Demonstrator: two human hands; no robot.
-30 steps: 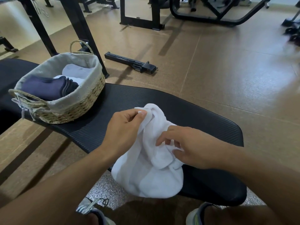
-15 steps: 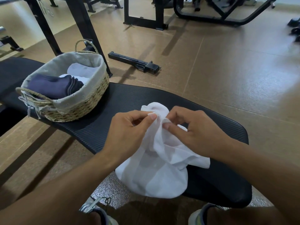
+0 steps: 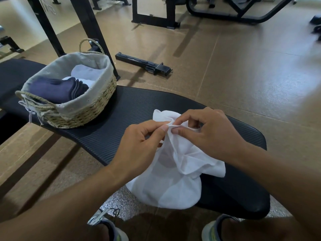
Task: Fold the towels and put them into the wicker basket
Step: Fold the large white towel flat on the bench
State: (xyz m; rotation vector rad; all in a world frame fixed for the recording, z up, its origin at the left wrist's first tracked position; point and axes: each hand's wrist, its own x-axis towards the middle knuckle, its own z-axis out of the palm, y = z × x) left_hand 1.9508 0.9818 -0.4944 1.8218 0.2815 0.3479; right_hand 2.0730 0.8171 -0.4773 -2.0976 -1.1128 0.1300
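A crumpled white towel (image 3: 173,180) lies on the near end of a black padded bench (image 3: 121,119), part of it hanging over the front edge. My left hand (image 3: 140,145) and my right hand (image 3: 206,134) meet above it, and each pinches the towel's upper edge between thumb and fingertips. Further left on the bench stands the wicker basket (image 3: 83,113) with a grey cloth lining. Inside it lie a folded dark blue towel (image 3: 55,89) and folded white towels (image 3: 85,73).
A black metal bar (image 3: 144,64) lies on the brown floor beyond the bench. Black gym frames (image 3: 86,28) rise behind the basket and along the far floor. My shoes (image 3: 107,226) show below the bench's front edge.
My right hand has come up from the towel's middle to its top edge, beside the left hand. Both now pinch the same edge close together, and the towel has bunched up a little.
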